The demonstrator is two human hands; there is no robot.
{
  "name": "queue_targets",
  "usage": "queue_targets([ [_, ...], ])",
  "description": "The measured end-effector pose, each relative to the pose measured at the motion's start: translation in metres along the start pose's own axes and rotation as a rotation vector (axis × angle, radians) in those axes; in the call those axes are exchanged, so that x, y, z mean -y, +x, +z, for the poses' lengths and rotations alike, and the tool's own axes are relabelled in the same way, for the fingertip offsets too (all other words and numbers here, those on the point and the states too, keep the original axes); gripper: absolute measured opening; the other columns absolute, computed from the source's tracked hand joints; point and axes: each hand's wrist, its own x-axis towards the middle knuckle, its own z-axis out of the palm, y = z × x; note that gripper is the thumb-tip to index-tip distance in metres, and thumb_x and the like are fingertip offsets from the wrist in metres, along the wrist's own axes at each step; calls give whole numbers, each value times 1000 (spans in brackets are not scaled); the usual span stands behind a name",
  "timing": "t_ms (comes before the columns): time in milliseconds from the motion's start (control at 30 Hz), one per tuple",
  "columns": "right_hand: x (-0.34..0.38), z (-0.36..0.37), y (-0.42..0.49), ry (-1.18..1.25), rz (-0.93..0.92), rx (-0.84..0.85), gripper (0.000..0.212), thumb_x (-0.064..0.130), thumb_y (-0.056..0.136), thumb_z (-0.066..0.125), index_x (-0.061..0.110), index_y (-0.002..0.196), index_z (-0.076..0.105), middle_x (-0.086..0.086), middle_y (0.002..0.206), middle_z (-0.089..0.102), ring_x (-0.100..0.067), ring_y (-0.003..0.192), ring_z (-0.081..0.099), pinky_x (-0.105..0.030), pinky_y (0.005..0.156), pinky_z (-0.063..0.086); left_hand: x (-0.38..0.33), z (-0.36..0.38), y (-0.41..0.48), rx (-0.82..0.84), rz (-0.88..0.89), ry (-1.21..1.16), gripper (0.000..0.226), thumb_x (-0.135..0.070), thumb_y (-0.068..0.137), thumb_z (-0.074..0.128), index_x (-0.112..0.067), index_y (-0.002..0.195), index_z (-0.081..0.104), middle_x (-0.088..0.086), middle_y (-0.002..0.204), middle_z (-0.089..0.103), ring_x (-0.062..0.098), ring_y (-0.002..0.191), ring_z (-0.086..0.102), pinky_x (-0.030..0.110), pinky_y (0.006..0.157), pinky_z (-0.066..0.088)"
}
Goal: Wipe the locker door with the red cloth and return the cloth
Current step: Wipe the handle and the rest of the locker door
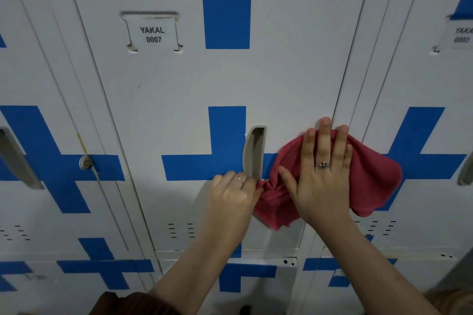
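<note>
Around the grey recessed handle [254, 153] spreads the white locker door [179, 97], painted with blue crosses [226, 135]; the handle cuts across one cross's horizontal bar. Right of the handle, the red cloth [373, 176] lies spread against the door and over its right edge, with its lower left corner bunched just below the handle. The right hand [322, 181] presses flat on the cloth right of the handle. Its forearm reaches up from below, the fingers are straight and fanned wide with tips past the cloth's top edge, and the thumb stretches toward the handle. The left hand [231, 194] sits just below the handle's lower end, back of the hand showing, fingers curled onto the cloth's bunched corner and gripping it. Up and left of the handle, a label [153, 34] reads YAKAL 0007. Each hand wears a ring, the right one [323, 164] ornate and the left one [239, 179] a plain band.
</note>
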Motion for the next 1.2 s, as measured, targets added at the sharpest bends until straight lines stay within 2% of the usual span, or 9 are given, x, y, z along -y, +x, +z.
queue_targets([
  [133,1,1,0,2,3,-1,74,56,93,22,13,144,-10,-12,149,-7,-40,137,-4,-42,112,-6,-5,5,-7,-23,-35,-29,29,-27,82,51,-8,71,71,1,60,60,16,53,52,23,60,24],
  [333,2,2,1,11,7,-23,75,55,93,24,12,145,-8,-16,149,0,-42,136,0,-43,112,-3,-15,1,5,0,-224,-134,29,-24,82,48,-10,66,68,0,56,57,18,50,51,24,58,23],
  [467,6,1,2,44,57,-47,71,47,94,29,11,146,-4,-17,150,3,-41,137,0,-41,112,-3,-18,-6,27,-24,-333,-226,29,-25,81,47,-11,72,71,0,57,58,19,50,52,25,58,23],
  [633,12,-3,9,137,149,-77,64,39,95,28,6,145,7,-21,149,1,-39,137,-3,-36,113,-8,-16,-9,45,-64,-378,-293,29,-28,81,48,-11,73,70,1,57,57,20,52,53,25,60,24],
  [733,9,-2,12,143,173,-103,62,38,95,30,4,144,11,-28,146,-1,-41,136,-5,-38,114,-7,-16,-6,38,-43,-376,-290,30,-29,82,48,-12,71,70,0,56,56,19,50,51,25,59,24],
  [867,7,2,10,125,151,-152,62,40,97,32,3,143,15,-31,141,-1,-49,133,-3,-49,114,4,-17,0,10,36,-317,-242,32,-34,82,50,-14,66,69,-2,55,56,15,48,49,22,58,19],
  [1100,7,3,10,72,146,-139,59,45,99,25,10,145,12,-32,141,0,-49,132,2,-45,114,1,-7,-3,6,84,-223,-229,33,-39,81,51,-17,62,67,-6,53,54,10,50,47,20,59,19],
  [1200,10,-3,28,80,188,-161,57,46,99,21,13,145,10,-29,142,-1,-48,131,-1,-48,112,-3,9,-15,5,48,-130,-336,33,-41,84,54,-15,77,73,-6,55,53,5,57,38,16,60,20],
])
